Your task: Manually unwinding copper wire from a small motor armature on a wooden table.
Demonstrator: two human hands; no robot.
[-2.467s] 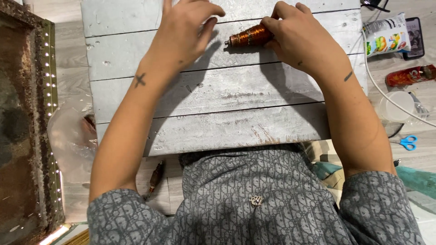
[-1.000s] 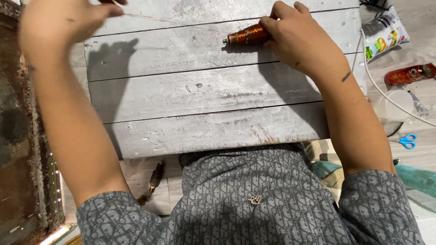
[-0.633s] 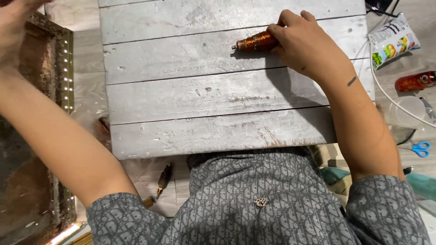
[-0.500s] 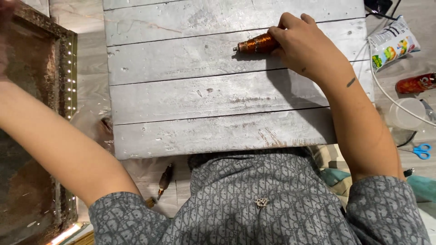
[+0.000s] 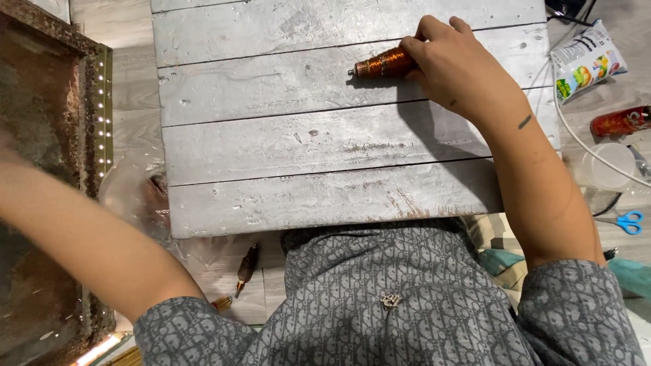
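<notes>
A copper-coloured spool of thin wire (image 5: 381, 64) lies on its side on a grey painted wooden board (image 5: 285, 142). My right hand (image 5: 456, 68) is closed around the spool's right end and holds it down on the board. My left forearm (image 5: 74, 237) stretches out to the left, blurred, and its hand is past the frame's edge, so I cannot see it. A faint thin wire line runs from the spool toward the upper left.
A rusty framed panel with small lights (image 5: 47, 135) lies at the left. Clear plastic wrap (image 5: 135, 196) and a small brown tool (image 5: 245, 266) sit near the board's lower left. At the right are a snack packet (image 5: 586, 64), a white cable (image 5: 576, 135), a clear cup (image 5: 607, 166) and blue scissors (image 5: 627, 222).
My left hand has pulled away from the spool, up and far to the left, and out of the frame. My right hand has stayed on the spool.
</notes>
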